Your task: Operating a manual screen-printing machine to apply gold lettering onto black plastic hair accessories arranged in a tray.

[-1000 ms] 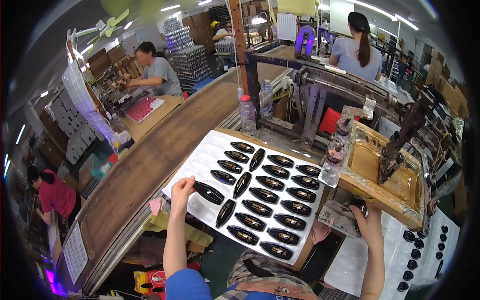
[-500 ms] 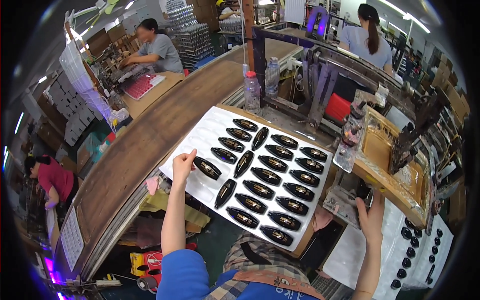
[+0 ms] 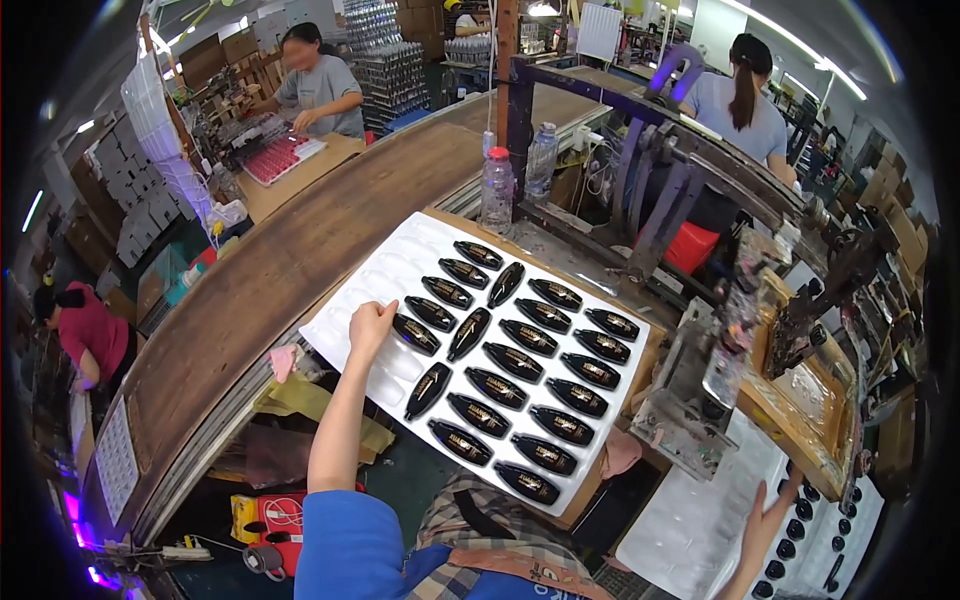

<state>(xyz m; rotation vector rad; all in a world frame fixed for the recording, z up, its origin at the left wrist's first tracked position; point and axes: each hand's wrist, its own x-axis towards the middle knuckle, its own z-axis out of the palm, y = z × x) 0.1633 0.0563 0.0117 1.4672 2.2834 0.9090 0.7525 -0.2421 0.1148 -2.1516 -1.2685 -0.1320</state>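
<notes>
My left hand (image 3: 371, 329) is closed at the left end of a black oval piece (image 3: 415, 334) with gold marking. That piece lies on a white moulded tray (image 3: 350, 312), lined up with its neighbours. Several similar black pieces (image 3: 497, 388) fill rows over the middle and right of the tray. At the lower right, my right hand (image 3: 768, 512) is open, thumb and fingers apart, with nothing visible in it. It is over a white sheet (image 3: 690, 525), beside small black parts (image 3: 786, 549) standing in rows.
A machine with a wooden frame (image 3: 805, 410) and metal plate (image 3: 683, 410) stands right of the tray. Behind the tray are a red-capped bottle (image 3: 497, 188) and a dark metal frame (image 3: 640, 190). A brown conveyor belt (image 3: 270, 270) curves along the left. Other people work farther back.
My left hand and its black piece have shifted right across the tray, into line with the others. My right hand has left the machine's plate and moved down and right toward the small black parts.
</notes>
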